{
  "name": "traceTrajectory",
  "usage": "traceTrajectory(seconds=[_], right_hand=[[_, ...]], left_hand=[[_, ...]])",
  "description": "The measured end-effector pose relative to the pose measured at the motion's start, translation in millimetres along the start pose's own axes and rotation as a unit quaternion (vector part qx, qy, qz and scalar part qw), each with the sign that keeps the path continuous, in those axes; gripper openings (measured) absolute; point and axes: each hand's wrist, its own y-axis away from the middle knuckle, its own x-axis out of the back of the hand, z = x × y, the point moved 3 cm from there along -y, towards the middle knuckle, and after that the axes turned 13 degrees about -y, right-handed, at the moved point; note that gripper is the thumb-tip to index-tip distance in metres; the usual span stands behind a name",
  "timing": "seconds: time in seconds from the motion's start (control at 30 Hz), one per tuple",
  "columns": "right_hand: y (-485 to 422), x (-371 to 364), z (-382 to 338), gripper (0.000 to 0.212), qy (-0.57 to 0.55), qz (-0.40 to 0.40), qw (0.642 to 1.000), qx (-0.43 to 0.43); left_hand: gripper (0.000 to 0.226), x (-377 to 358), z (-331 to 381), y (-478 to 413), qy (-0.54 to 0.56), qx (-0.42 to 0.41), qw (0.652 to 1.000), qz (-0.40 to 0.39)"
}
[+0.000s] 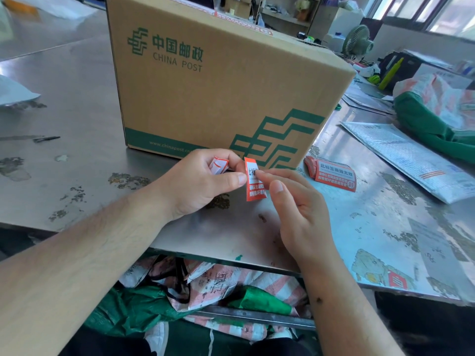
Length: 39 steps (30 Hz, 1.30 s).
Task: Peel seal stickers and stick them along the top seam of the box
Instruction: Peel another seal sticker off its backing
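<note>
Both my left hand [205, 181] and right hand [295, 209] pinch 1 upright sticker [254, 187]; the box [218, 93] seam [243, 23] lies ahead, above them.

Scuffed metal table [77, 104], bright windows [437, 14] (rear rt).
</note>
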Motion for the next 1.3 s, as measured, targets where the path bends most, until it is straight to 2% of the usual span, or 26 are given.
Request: traceTrajectory(seconds=[0.37,0.43,0.53,0.67,0.83,1.07,1.17,1.3], right_hand=[[1.4,-5.4,-3.3,0.033,0.001,-0.037,0.999,0.034],[1.3,-7.2,-2.9,0.036,0.011,-0.045,0.998,0.041],[1.1,-8.0,-2.0,0.040,0.021,-0.050,0.997,0.047],[0.9,-6.6,-2.1,0.039,0.044,-0.027,0.998,0.045],[0.7,-6.1,-2.0,0.038,0.039,-0.016,0.998,0.046],[0.4,-5.3,-3.6,0.040,0.028,-0.027,0.998,0.045],[0.8,-6.5,-3.9,0.038,0.029,-0.039,0.997,0.054],[0.3,-6.6,-4.1,0.037,0.026,-0.054,0.996,0.060]], left_hand=[[0.022,-1.0,-0.1,-1.7,-0.018,-0.004,1.000,0.001],[0.015,-0.8,0.4,-1.6,-0.036,-0.005,0.999,0.002],[0.016,-1.0,0.8,-1.9,-0.044,-0.008,0.999,0.012],[0.009,1.1,-0.4,-1.3,-0.028,-0.009,0.999,0.041],[0.007,1.6,1.0,-0.2,-0.025,-0.012,0.999,0.040],[0.012,-1.6,4.0,0.0,-0.045,-0.013,0.999,0.006],[0.005,-2.6,3.2,-1.4,-0.064,-0.007,0.998,0.000],[0.015,-3.3,3.1,-1.8,-0.083,-0.006,0.997,0.008]])
